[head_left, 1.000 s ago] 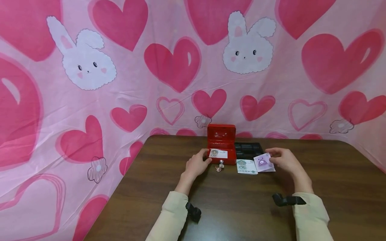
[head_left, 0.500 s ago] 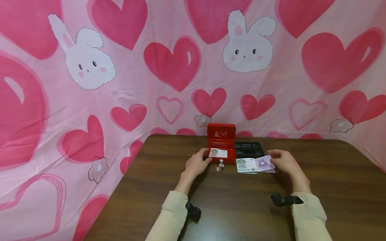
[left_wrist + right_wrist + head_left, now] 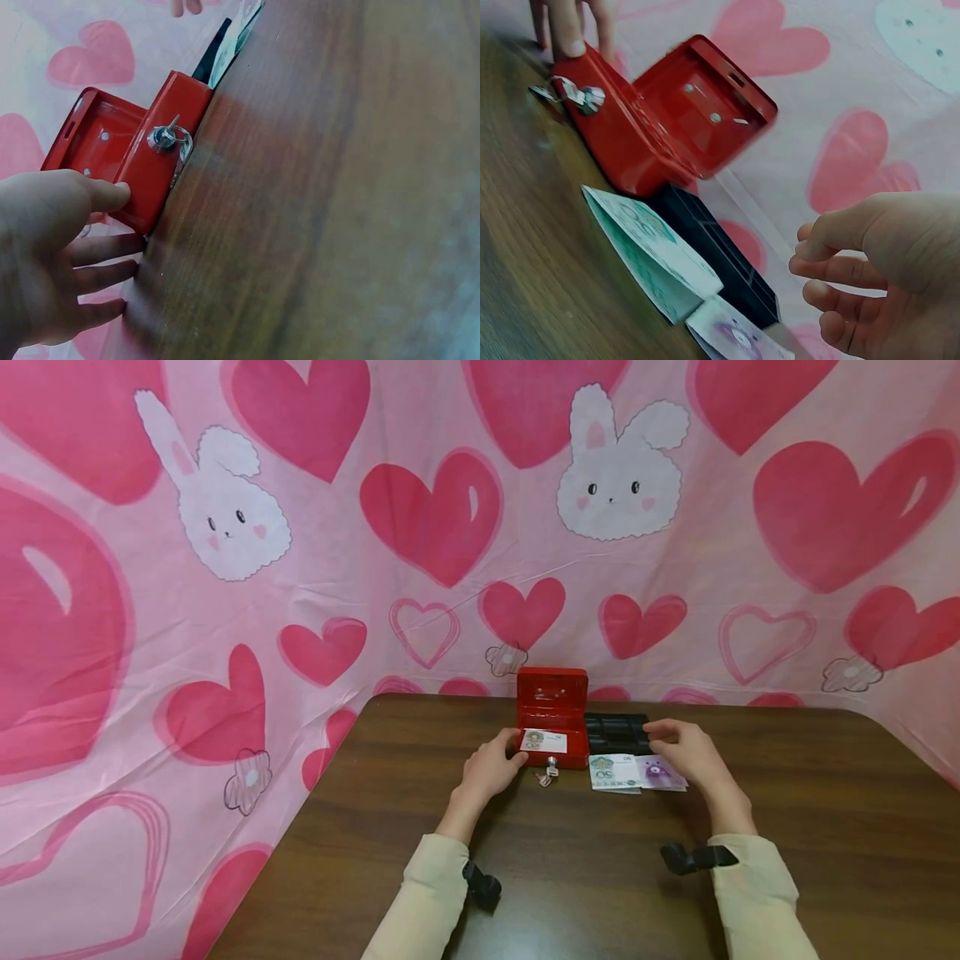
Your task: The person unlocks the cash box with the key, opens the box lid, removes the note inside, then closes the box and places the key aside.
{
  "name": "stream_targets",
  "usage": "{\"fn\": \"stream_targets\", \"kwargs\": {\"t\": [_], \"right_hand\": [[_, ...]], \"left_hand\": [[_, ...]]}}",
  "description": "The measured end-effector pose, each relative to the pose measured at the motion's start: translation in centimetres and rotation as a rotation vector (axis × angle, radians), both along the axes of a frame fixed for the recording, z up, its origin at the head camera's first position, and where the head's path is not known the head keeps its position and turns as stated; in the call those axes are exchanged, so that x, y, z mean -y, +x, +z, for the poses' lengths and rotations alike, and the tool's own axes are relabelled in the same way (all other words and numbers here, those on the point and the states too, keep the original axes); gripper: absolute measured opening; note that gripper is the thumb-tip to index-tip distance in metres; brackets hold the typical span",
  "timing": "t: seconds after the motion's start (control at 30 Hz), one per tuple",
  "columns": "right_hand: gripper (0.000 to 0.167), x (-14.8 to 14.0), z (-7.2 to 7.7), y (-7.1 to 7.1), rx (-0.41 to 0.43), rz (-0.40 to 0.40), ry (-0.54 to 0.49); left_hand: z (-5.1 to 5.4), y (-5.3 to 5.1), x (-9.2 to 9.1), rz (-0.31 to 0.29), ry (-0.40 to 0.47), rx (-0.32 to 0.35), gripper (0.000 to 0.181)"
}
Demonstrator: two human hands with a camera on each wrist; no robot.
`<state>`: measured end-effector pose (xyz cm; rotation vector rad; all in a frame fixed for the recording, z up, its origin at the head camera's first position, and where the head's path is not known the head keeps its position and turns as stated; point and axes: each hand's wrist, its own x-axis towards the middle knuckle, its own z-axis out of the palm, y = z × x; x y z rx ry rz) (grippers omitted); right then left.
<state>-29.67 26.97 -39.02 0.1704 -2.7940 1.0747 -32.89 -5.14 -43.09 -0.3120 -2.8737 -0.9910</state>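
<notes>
A small red cash box (image 3: pixel 534 761) stands at the table's back with its lid raised. One banknote (image 3: pixel 545 741) lies on top inside it. My left hand (image 3: pixel 486 770) holds the box's left front corner, thumb (image 3: pixel 112 196) on the front part and fingers along the left side. Keys (image 3: pixel 182 142) hang from the front lock. Right of the box lie a folded green banknote (image 3: pixel 656 244) and a purple banknote (image 3: pixel 660 772) with a bear face. My right hand (image 3: pixel 688 753) is above and behind the purple note, fingers loosely bent, holding nothing.
A black compartment tray (image 3: pixel 617 732) lies behind the banknotes, right beside the box. The brown wooden table (image 3: pixel 570 877) extends toward me. A pink cloth (image 3: pixel 517 552) with hearts and rabbits hangs close behind the table's back edge.
The right hand has let go of the purple banknote and moved left and away toward the black tray. The purple note now lies beside the green one. The left hand stays at the cash box.
</notes>
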Motion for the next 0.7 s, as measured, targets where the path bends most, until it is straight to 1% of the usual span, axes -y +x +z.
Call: {"fn": "stream_targets", "kwargs": {"t": [0.23,0.47,0.7], "right_hand": [[0.033,1.8,0.3,-0.4,-0.045,0.03,0.01],[0.03,2.9,0.1,-1.1,-0.081,0.054,0.014],[0.029,3.7,-0.2,-1.7,-0.1,0.068,0.015]], "left_hand": [[0.0,0.0,0.1,-0.001,0.003,0.0,0.049],[0.1,0.0,-0.1,0.011,0.009,0.003,0.048],[0.2,-0.1,-0.3,0.004,0.005,0.008,0.048]]}}
